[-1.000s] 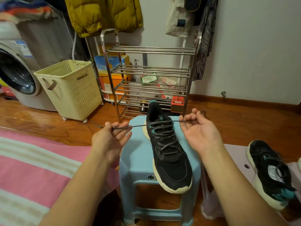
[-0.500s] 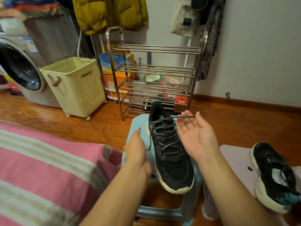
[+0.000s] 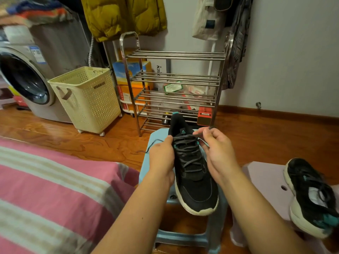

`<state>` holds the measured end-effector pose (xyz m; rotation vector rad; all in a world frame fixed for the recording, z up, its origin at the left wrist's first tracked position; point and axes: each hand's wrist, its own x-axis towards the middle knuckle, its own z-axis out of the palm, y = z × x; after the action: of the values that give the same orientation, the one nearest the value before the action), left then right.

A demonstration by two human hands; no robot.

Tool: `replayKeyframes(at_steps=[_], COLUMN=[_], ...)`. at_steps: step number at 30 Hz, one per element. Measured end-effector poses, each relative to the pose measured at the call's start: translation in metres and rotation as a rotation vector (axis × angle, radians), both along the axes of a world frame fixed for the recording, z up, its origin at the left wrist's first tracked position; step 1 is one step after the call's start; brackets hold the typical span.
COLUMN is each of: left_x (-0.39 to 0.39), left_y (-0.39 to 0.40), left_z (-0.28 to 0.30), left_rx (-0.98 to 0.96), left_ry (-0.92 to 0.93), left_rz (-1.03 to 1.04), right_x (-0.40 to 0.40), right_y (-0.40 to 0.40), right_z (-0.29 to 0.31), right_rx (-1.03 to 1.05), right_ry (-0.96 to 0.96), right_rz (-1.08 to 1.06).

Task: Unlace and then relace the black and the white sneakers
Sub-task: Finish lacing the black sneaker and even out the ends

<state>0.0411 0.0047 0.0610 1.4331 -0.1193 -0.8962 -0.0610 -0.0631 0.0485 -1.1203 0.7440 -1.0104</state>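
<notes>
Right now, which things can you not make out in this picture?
Head view only:
- The left hand covers its own fingertips, so its hold on the lace is unclear.
- The second sneaker is cut by the right edge.
- The lace tail is thin and blurred.

Black sneaker, cream sole, grey laces, teal accents. Pale blue stool. Lilac stool. Pink bedcover, white and beige stripes. Cream perforated basket. Mustard jacket.
</notes>
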Motion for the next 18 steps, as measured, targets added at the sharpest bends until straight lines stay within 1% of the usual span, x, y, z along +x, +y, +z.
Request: replayKeyframes(at_steps=[1,3,5,8,9,11,12,14,16,17,18], left_x=[0.000,0.004,0.007,0.006,0.005,0.008,0.010,0.012,0.017,0.019,0.019], left_y=[0.000,0.000,0.000,-0.001,-0.001,-0.004,-0.007,-0.016,-0.025,-0.028,-0.030], left_z=[-0.001,-0.003,-0.006,-0.010,-0.009,-0.006,-0.005,-0.003,-0.002,-0.002,-0.001], left_rx=[-0.064,-0.131,-0.169,-0.201,-0.200,-0.218,-0.244,-0.262,-0.120,-0.013,0.074], left_ry=[0.032,-0.012,-0.045,-0.015,-0.047,-0.232,-0.346,-0.540,-0.800,-0.933,-1.024], left_rz=[0.028,0.115,0.203,0.232,0.237,0.217,0.172,-0.022,-0.236,-0.310,-0.374], right_x=[0.001,0.003,0.005,0.008,0.009,0.009,0.008,0.005,0.001,0.000,-0.002], right_y=[0.000,-0.003,-0.006,-0.008,-0.009,-0.010,-0.010,-0.010,-0.009,-0.010,-0.011], right_z=[-0.001,-0.003,-0.007,-0.009,-0.010,-0.010,-0.010,-0.009,-0.008,-0.006,-0.004], right_rx=[-0.012,0.030,0.162,0.341,0.369,0.393,0.396,0.384,0.309,0.208,0.050], right_ry=[0.017,0.007,-0.065,-0.176,-0.196,-0.215,-0.225,-0.234,-0.186,-0.102,0.029], right_rz=[-0.018,-0.072,-0.117,-0.146,-0.146,-0.136,-0.130,-0.120,-0.119,-0.134,-0.163])
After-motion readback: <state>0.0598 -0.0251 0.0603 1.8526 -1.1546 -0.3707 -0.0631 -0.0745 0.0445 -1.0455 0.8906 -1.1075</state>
